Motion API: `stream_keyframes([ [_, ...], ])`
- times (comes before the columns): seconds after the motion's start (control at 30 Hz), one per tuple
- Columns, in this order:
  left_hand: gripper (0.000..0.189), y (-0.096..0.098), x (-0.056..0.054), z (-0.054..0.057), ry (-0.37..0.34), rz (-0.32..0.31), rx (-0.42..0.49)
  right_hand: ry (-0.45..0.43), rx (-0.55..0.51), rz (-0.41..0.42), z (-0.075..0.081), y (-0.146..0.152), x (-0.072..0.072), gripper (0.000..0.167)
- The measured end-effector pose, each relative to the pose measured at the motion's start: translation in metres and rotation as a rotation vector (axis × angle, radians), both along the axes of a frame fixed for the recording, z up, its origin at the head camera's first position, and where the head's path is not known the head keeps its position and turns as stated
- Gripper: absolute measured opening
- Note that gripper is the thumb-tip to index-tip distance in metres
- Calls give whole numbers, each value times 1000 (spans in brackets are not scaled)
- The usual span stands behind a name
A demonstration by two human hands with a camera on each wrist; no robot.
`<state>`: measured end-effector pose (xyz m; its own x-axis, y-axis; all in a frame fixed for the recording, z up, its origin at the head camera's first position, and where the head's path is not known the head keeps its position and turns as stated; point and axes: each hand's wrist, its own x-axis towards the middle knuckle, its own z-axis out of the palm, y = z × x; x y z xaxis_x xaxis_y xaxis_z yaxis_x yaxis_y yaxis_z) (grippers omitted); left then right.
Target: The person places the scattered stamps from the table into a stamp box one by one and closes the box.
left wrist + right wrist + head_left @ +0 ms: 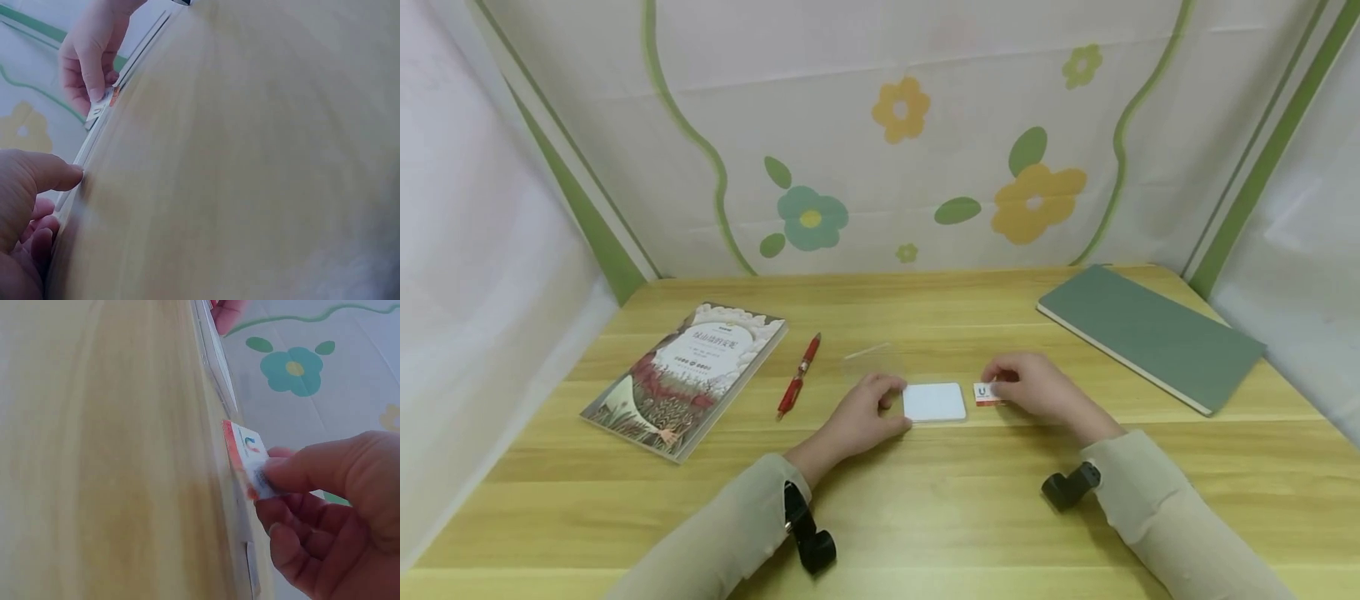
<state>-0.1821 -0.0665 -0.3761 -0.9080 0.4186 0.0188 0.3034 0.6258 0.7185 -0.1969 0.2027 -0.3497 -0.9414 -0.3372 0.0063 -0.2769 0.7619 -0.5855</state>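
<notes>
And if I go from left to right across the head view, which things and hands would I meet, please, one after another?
Illustrated book → red pen → left hand → flat white rectangular item → small red-and-white card → right hand → green-covered book.

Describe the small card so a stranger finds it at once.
On the table, find the white rectangle. Just right of it, the right grip pinches the card. Its red strip and printed logo set it apart from that plain rectangle.
</notes>
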Motion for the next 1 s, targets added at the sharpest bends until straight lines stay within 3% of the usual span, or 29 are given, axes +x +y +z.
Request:
stream_keyframes([
  [0.33,49,-1,0,0,2,-11,8,-196,-184,-114,5,0,-3,17],
  [0.77,49,-3,3,1,-8,31,5,-308,-412,-73,0,-28,-7,24],
  [1.0,49,1,4,-1,-3,37,-4,-335,-447,-54,-2,-39,-5,21],
])
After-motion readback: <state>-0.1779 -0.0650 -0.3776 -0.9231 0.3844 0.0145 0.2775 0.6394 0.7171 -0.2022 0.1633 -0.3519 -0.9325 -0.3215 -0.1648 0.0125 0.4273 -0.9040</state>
